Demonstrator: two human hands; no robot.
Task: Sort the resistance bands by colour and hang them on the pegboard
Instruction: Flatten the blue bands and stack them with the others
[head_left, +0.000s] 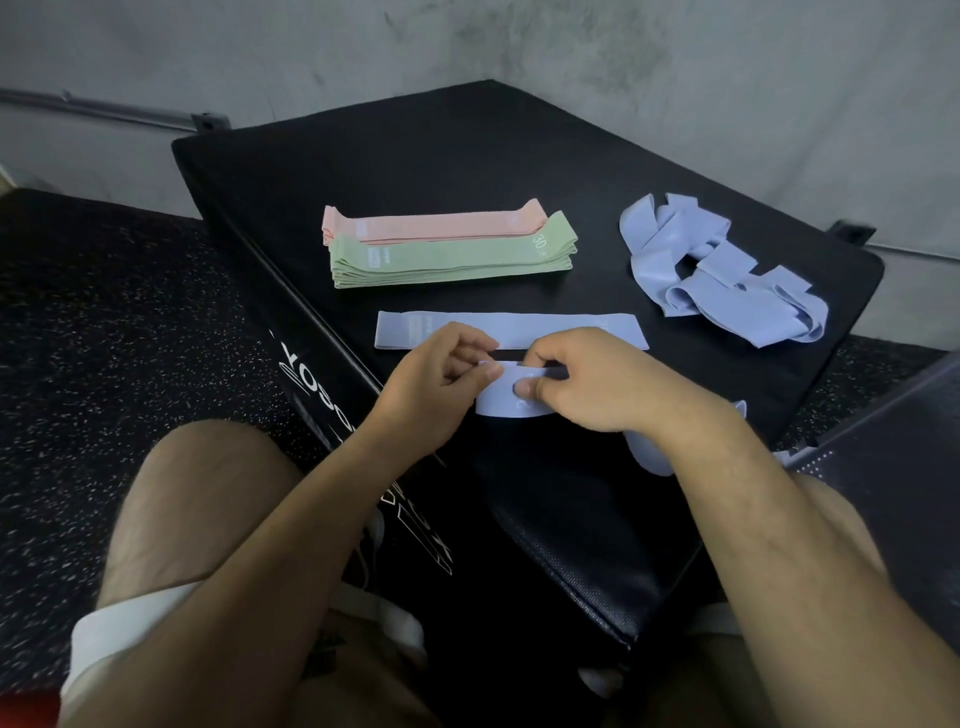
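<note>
Pinching a soft blue band (501, 404) over the near part of the black padded box (467, 156), we have both hands on it. The left hand (441, 382) curls its fingers and nips the band's left end between thumb and forefinger. The right hand (587, 387) clamps it with the thumb on top and the other fingers curled behind. The rest of this band runs under the right wrist and comes out beyond it as a limp loop.

Just past the hands a second blue band (519, 325) lies flat and smooth, a long straight strip. Farther back sit two neat stacks of flat bands, the green stack (452, 257) in front touching the pink stack (431, 224) behind. To the right, well apart, a heap of blue bands (727, 275) lies twisted and crumpled. The box has a matt, finely grained skin, and the floor (104, 312) is dark speckled rubber.
</note>
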